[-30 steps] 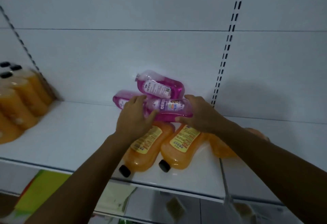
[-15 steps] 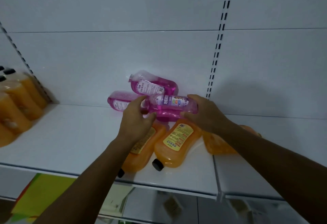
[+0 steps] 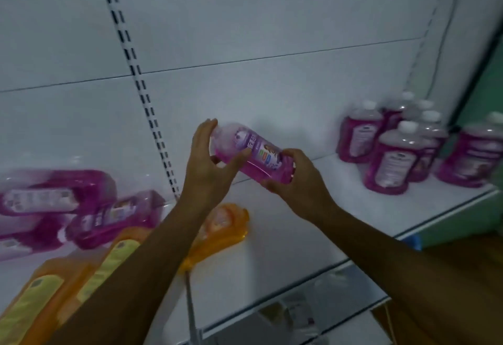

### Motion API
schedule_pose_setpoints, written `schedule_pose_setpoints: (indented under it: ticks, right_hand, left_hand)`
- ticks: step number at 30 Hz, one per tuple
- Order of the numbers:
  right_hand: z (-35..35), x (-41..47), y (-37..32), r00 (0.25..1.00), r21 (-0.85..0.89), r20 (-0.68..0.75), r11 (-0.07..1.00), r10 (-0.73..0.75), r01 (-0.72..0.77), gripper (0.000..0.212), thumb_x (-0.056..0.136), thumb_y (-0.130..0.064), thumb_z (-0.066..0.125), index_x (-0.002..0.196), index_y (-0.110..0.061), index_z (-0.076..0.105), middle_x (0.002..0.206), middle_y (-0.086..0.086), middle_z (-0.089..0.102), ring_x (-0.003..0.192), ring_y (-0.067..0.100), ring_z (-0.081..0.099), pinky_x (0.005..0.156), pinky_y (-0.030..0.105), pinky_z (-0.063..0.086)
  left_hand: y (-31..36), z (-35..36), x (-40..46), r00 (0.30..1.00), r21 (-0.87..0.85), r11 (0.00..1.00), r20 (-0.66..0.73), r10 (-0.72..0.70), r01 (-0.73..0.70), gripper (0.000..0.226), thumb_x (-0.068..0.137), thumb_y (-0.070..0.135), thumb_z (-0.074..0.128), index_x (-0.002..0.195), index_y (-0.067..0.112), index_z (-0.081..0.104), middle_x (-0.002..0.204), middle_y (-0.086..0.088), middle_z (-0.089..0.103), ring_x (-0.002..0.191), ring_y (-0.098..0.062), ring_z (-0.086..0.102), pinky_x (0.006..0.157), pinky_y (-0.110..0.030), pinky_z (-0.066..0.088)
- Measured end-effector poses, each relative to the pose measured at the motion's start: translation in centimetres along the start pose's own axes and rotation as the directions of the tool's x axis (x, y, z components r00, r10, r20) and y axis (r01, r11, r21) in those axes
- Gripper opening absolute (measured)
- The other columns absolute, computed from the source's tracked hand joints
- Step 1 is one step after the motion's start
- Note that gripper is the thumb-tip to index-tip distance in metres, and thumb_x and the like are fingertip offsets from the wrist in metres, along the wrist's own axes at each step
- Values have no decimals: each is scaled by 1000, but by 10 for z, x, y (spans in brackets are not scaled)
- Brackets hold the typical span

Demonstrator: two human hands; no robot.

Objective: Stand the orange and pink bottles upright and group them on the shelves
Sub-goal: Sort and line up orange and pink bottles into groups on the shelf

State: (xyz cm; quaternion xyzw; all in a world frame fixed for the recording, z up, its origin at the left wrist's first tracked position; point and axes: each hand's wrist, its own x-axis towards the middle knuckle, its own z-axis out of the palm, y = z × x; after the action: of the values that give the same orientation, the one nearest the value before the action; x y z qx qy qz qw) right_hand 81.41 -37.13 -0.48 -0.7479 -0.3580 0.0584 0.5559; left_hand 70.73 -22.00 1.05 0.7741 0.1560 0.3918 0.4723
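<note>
A pink bottle [image 3: 251, 154] is held in the air above the white shelf [image 3: 313, 235], lying nearly on its side with its cap end tilted up to the left and its base down to the right. Both hands hold it — the left hand [image 3: 209, 167] wraps its neck end, thumb curled across the front and fingers reaching up behind the top, while the right hand [image 3: 296, 181] cups the base end, fingers curled over the label and under the bottom. The bottle touches nothing but the two hands.

To the right, at the far end of the shelf, a group of upright pink bottles [image 3: 392, 159] with white caps stands close together, well apart from the held one. One more upright pink bottle [image 3: 473, 154] stands just beside that group at the right edge.

To the left, beyond the slotted upright [image 3: 147, 107] of the back panel, several fallen pink bottles [image 3: 81, 208] lie on their sides in a blurred heap. In front of them two orange bottles [image 3: 62, 290] with yellow labels lie flat, pointing toward the shelf's front edge. Another orange bottle [image 3: 220, 230] lies on its side under the left forearm, partly hidden by it.

Below the shelf edge a lower level shows some pale items — too blurred to tell what they are.
</note>
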Motion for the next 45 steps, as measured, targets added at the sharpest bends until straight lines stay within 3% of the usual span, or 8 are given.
schedule_pose_setpoints:
  ticks: [3, 7, 12, 21, 29, 35, 38, 45]
  right_hand:
    - [-38, -10, 34, 990, 54, -109, 995, 85, -80, 61, 66, -14, 86, 112, -20, 46, 100, -9, 54, 82, 0, 61, 62, 10, 50]
    - [-83, -25, 78, 972, 19, -186, 989, 145, -144, 72, 65, -22, 87, 123, -20, 45, 118, 4, 51, 100, 10, 60, 79, 22, 56]
    - [-124, -33, 121, 939, -215, -282, 940, 199, -264, 79, 56, -50, 81, 124, -21, 53, 113, 1, 58, 103, 19, 58, 90, 36, 53]
    - [-151, -39, 153, 902, -406, -387, 843, 191, -353, 64, 65, -51, 79, 115, -22, 51, 104, -1, 58, 96, 19, 56, 78, 35, 51]
    - [-145, -36, 159, 890, -402, -412, 837, 197, -372, 70, 69, -53, 76, 121, -17, 46, 109, 2, 54, 101, 19, 52, 80, 31, 47]
    - [-123, -48, 137, 851, -401, -524, 894, -43, -202, 89, 76, -56, 71, 143, -16, 29, 138, 8, 43, 126, 21, 40, 104, 32, 36]
    - [-107, -51, 115, 823, -501, -523, 861, -222, -86, 92, 82, -52, 64, 149, -10, 17, 152, 16, 26, 140, 30, 26, 112, 44, 31]
    - [-14, -42, 44, 853, -544, -177, 771, -490, 330, 72, 90, -49, 51, 144, -6, 32, 151, 17, 33, 140, 29, 28, 113, 41, 26]
  left_hand:
    - [13, 68, 11, 998, -7, 998, 29, 56, -56, 95, 71, 51, 72, 149, 25, 26, 152, 3, 33, 130, -22, 47, 97, -40, 52]
    - [24, 132, 15, 990, -117, 993, 139, 17, -1, 94, 73, 23, 79, 150, 24, 25, 146, 3, 39, 112, -8, 52, 70, -6, 49]
    - [26, 195, 10, 925, -77, 997, 377, 47, -19, 72, 68, 20, 85, 131, 18, 51, 128, -1, 58, 106, -17, 63, 83, -35, 59]
    - [25, 244, 18, 820, -94, 995, 567, 78, -29, 71, 72, 19, 80, 136, 19, 50, 130, -5, 57, 111, -24, 61, 88, -44, 57]
    - [18, 245, 12, 824, -117, 993, 561, 82, -20, 70, 81, 14, 73, 144, 19, 41, 135, -5, 52, 117, -22, 58, 91, -33, 55]
    - [13, 226, 7, 794, 25, 991, 601, 88, -129, 93, 78, 38, 74, 152, 29, 20, 139, 11, 46, 119, -1, 49, 88, -11, 45]
    - [5, 193, 3, 853, 103, 988, 519, 46, -116, 92, 80, 44, 71, 153, 31, 17, 144, 6, 45, 123, -3, 45, 91, -16, 38]
    - [3, 58, -5, 960, 354, 931, 280, -9, -94, 63, 87, 41, 65, 144, 30, 40, 134, 9, 56, 115, -3, 51, 98, -23, 44]
